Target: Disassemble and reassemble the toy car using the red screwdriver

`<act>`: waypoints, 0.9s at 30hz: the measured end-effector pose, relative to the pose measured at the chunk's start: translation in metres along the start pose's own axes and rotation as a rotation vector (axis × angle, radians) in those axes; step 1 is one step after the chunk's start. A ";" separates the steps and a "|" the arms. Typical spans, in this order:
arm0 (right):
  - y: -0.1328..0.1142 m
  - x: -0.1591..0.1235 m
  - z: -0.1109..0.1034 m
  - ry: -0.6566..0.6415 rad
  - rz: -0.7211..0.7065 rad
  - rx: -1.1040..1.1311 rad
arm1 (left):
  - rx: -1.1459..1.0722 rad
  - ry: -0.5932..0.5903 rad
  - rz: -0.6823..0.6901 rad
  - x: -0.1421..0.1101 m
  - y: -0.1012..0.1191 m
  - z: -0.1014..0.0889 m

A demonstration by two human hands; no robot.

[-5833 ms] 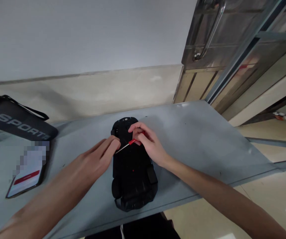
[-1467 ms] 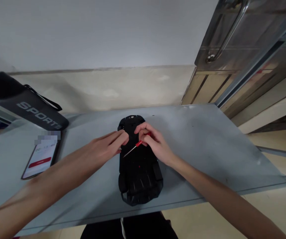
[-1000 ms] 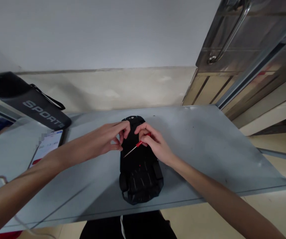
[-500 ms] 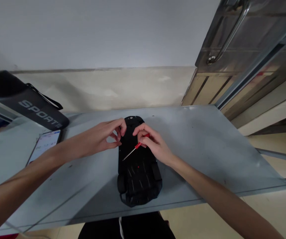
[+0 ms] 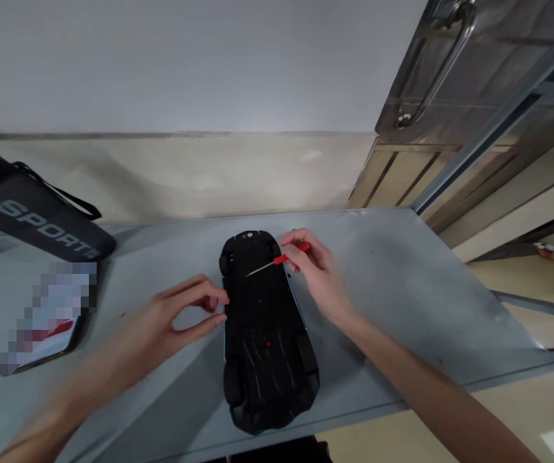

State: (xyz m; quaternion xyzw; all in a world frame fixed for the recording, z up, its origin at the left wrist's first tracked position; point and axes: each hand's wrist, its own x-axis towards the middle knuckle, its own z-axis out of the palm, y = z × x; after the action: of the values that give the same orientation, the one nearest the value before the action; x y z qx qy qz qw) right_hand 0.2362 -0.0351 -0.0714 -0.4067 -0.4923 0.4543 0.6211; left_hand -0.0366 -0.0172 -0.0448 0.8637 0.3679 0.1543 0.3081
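A black toy car lies upside down on the grey table, its underside and wheels facing up and its rear towards me. My right hand is closed around the red handle of a small screwdriver. The thin metal shaft points left across the front part of the car's underside; whether its tip touches the surface I cannot tell. At the car's left edge is my left hand, thumb and fingers apart, with the fingertips against or very close to the side. Nothing shows between those fingers.
A phone, its screen partly blurred out, lies on the table at the left. Behind it leans a dark bottle pouch marked "SPORT". The wall runs along the back, and a door handle is at the upper right.
My left hand has drawn back from over the underside to the car's left edge. My right hand has shifted right with the screwdriver, uncovering the car's front part. The view has moved slightly.
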 end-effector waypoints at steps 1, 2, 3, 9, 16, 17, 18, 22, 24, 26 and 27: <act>0.000 -0.001 0.002 0.024 0.009 0.015 | 0.003 0.042 -0.046 -0.007 0.002 0.005; 0.000 -0.003 0.004 0.039 0.022 0.029 | 0.001 0.099 -0.065 -0.014 0.005 0.011; 0.000 -0.006 0.008 0.049 0.037 0.037 | 0.007 0.111 -0.092 -0.020 0.009 0.017; -0.005 -0.025 0.026 0.042 0.109 -0.027 | 0.139 0.331 -0.101 -0.037 0.030 0.052; -0.006 -0.027 0.025 0.033 0.134 -0.039 | 0.074 0.159 -0.228 -0.021 0.037 0.040; -0.005 -0.027 0.024 0.027 0.134 -0.039 | 0.066 0.114 -0.226 -0.018 0.036 0.034; -0.004 -0.027 0.024 0.024 0.132 -0.035 | 0.061 0.075 -0.214 -0.015 0.035 0.028; -0.003 -0.026 0.023 0.011 0.117 -0.010 | 0.019 -0.054 -0.186 -0.005 0.029 0.010; -0.002 -0.025 0.023 0.009 0.113 0.001 | -0.042 -0.093 -0.209 -0.001 0.026 0.006; -0.002 -0.025 0.023 0.018 0.123 0.016 | -0.143 -0.114 -0.245 0.003 0.023 0.004; -0.002 -0.025 0.024 0.025 0.133 0.023 | -0.204 -0.108 -0.257 0.005 0.021 0.004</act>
State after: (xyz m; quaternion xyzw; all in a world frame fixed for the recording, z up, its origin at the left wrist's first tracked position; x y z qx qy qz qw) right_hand 0.2109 -0.0578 -0.0716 -0.4371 -0.4512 0.4950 0.6003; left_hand -0.0201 -0.0265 -0.0342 0.7808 0.4406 0.1037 0.4307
